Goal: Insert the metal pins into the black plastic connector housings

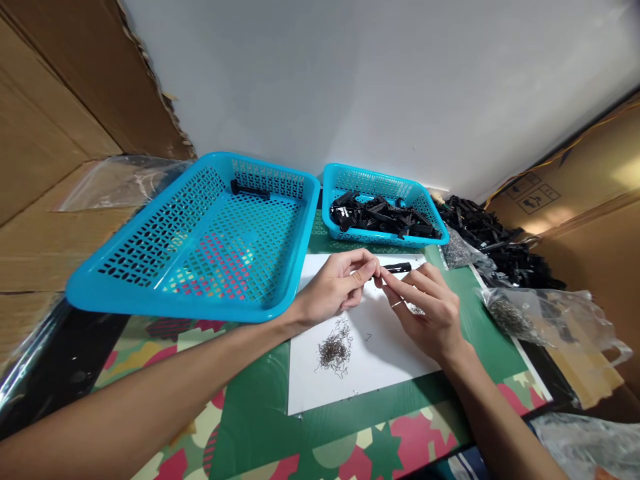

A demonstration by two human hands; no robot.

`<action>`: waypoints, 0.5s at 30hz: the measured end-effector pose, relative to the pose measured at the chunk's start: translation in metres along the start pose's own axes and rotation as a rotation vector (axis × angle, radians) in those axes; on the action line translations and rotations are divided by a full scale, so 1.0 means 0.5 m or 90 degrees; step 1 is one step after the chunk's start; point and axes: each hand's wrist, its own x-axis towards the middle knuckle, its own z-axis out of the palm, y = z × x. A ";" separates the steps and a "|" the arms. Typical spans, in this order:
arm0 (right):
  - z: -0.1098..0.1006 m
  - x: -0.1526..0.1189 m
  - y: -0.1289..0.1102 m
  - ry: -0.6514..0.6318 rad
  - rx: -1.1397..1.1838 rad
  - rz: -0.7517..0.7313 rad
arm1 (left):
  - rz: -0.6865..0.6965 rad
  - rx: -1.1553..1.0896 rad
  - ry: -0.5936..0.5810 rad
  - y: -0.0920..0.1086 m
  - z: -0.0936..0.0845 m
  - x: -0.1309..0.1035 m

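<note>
A slim black plastic part is held over the white sheet, its glossy far end showing between the two hands. My left hand is closed in a pinch around its left end, which the fingers hide. My right hand has its fingertips pressed together at the same end, close against the left thumb. Whether a small wire piece is between those fingertips is too small to make out. Below the hands, a heap of thin bent wire pieces lies on the white sheet, with one loose wire piece beside it.
At the left stands a large blue basket with one black part inside. A smaller blue basket behind the hands holds many black parts. More black parts are piled at the right, near a clear bag of metal pieces.
</note>
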 end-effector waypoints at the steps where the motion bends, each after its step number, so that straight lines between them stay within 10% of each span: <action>1: -0.002 0.002 0.003 -0.014 -0.014 -0.006 | 0.000 -0.008 -0.003 0.000 -0.001 0.001; 15: 0.010 0.034 -0.021 0.015 -0.091 0.030 | -0.040 -0.056 0.000 0.006 -0.003 0.005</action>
